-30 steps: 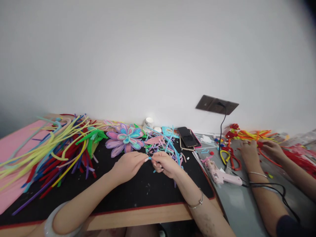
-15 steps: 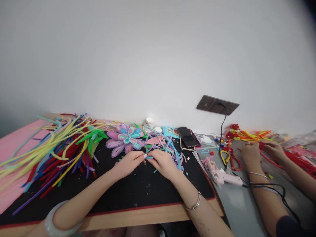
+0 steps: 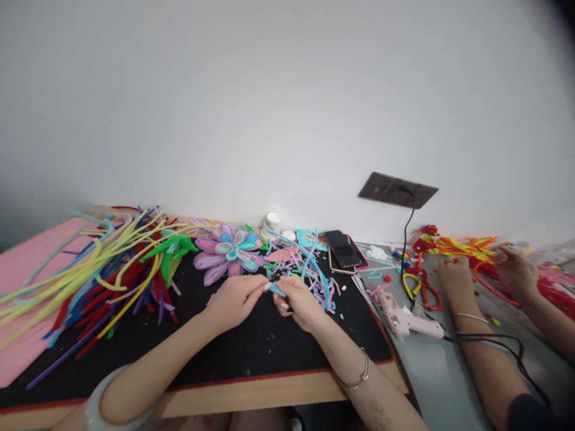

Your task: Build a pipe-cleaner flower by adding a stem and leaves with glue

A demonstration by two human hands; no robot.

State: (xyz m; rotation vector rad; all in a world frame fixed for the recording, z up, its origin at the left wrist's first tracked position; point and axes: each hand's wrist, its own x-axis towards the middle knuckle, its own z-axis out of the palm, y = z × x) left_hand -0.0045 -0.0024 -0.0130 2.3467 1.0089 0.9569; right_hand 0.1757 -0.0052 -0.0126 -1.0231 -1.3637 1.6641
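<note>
While the left hand (image 3: 238,302) and right hand (image 3: 300,303) both pinched the blue strip (image 3: 277,290) above the mat (image 3: 274,353), it lay at the left's 2–3 o'clock and the right's 10, long axis 10-to-4, mostly nearer the right. Flower (image 3: 230,251) sat at strip's 10.

Strip (image 3: 277,290) in fingers (image 3: 256,282); flower (image 3: 230,251) behind, left of phones (image 3: 343,249).
</note>
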